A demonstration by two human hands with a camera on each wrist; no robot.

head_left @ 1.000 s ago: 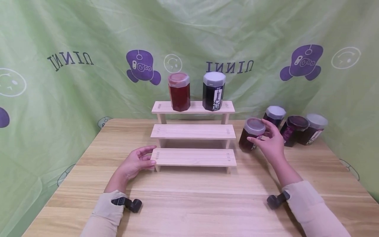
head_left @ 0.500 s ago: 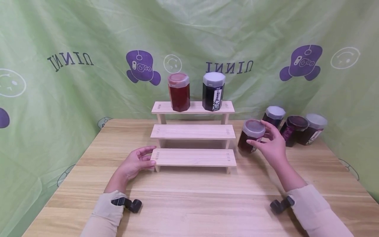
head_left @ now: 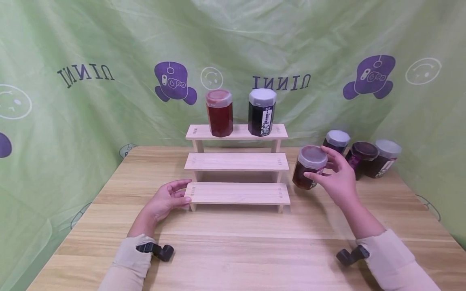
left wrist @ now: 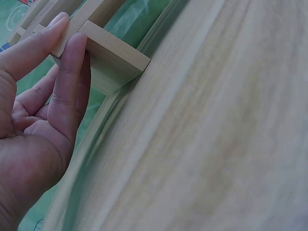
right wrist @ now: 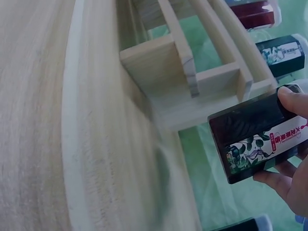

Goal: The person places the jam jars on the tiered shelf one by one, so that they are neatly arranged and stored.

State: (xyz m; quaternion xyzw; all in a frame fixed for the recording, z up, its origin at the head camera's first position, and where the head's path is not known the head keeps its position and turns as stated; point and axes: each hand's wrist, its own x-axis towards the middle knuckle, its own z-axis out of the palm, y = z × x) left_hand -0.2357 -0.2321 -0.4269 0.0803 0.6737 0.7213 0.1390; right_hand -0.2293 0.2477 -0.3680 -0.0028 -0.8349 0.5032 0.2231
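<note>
My right hand [head_left: 338, 176] grips a dark octagonal jar [head_left: 305, 178] with a translucent lid, just right of a three-step wooden display stand [head_left: 236, 161]. The jar tilts slightly and seems to be off the table; its printed label [right wrist: 274, 144] shows in the right wrist view. With thumb and fingers, my left hand [head_left: 165, 202] pinches the left end of the lowest step, as the left wrist view shows up close. On the top step stand a red jar [head_left: 220, 117] and a dark jar [head_left: 261, 117] with a white label.
Behind my right hand, at the table's back right, stand a pale-lidded jar [head_left: 336, 141], a dark-lidded jar [head_left: 360, 157] and another pale-lidded jar [head_left: 384, 159]. A green printed curtain [head_left: 233, 40] hangs behind the wooden table [head_left: 233, 254].
The right hand and forearm have shifted slightly right and toward me, and the held jar has turned a little, its base showing lower. The left hand stays put on the stand.
</note>
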